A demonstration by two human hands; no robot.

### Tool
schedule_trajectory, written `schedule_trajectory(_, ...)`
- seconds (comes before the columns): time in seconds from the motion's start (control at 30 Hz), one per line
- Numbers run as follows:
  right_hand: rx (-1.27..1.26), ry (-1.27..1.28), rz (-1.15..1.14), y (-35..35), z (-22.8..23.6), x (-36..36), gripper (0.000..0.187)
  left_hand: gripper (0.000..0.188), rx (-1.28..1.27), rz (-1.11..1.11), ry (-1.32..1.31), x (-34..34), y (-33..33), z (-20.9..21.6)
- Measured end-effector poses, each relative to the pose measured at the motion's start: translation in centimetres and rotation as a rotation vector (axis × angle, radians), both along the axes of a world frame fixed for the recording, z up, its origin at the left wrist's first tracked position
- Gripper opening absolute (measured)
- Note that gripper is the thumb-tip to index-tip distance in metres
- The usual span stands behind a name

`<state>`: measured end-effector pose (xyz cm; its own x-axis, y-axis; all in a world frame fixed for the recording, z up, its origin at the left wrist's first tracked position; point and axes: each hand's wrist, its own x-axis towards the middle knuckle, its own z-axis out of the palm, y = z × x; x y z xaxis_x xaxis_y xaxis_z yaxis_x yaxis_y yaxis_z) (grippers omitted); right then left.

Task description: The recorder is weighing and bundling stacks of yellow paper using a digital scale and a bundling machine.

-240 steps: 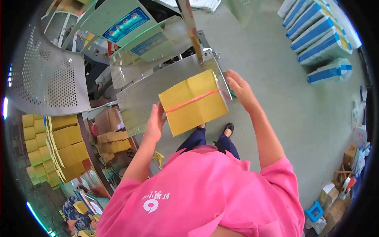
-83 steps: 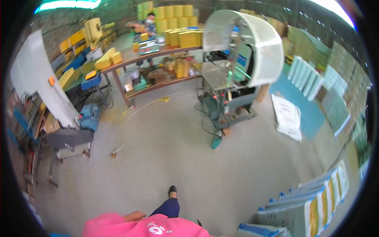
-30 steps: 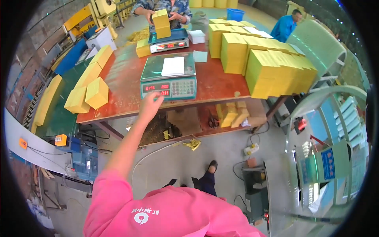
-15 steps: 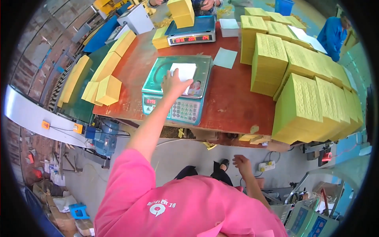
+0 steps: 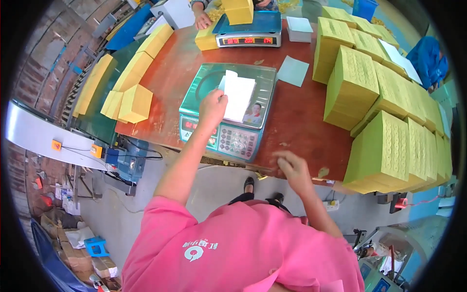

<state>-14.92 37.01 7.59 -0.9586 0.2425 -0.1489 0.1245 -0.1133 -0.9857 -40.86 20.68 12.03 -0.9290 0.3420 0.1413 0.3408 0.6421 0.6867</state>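
Observation:
My left hand (image 5: 213,110) is closed on the left edge of a small stack of white paper (image 5: 240,99), and a sheet there curls up. The stack lies on the glossy plate of a green digital scale (image 5: 228,121) with a red display and a keypad. My right hand (image 5: 295,173) hovers by the front edge of the red table (image 5: 311,127), right of the scale. Its fingers are loosely bent, slightly blurred, with nothing visible in them. A pale blue-green sheet (image 5: 293,71) lies behind the scale, to its right.
Tall stacks of yellow paper (image 5: 366,156) fill the table's right side; more yellow blocks (image 5: 135,103) stand at left. Behind, a second scale (image 5: 248,35) bears yellow blocks near another person's hand (image 5: 202,19). White-topped sheets (image 5: 299,29) sit beside it.
My left hand has moved from over the top of the white paper to its left edge and grips it. My right hand has risen from beside my body to the table's edge.

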Motion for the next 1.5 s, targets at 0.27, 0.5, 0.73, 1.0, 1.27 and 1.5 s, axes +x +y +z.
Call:
schedule_trajectory(0.27,1.095,0.359,-0.294,-1.2,2.3,-13.9,0.018,0.013,0.023,-0.162,0.284,-1.6,-1.3,-0.9)
schedule_trajectory(0.5,1.267,0.258,-0.347,-3.6,2.4,-16.6,0.022,0.025,-0.072,-0.380,0.437,-2.3,-2.1,0.4)
schedule_trajectory(0.73,0.976,0.380,-0.432,-4.8,2.4,-17.4,0.028,0.023,0.083,-0.492,0.386,-3.5,-1.4,0.1)
schedule_trajectory(1.0,0.432,0.230,-0.363,-5.7,3.3,-18.3,0.024,0.034,0.177,-0.450,-0.068,-4.9,-1.0,0.3)
schedule_trajectory(1.27,0.312,0.169,-0.353,-5.6,3.7,-18.5,0.025,0.034,0.255,-0.468,-0.062,-5.4,-1.0,-0.5)
schedule_trajectory(1.5,0.296,0.185,-0.367,-5.4,2.9,-18.7,0.026,0.043,0.252,-0.447,-0.066,-5.3,-0.8,-0.5)
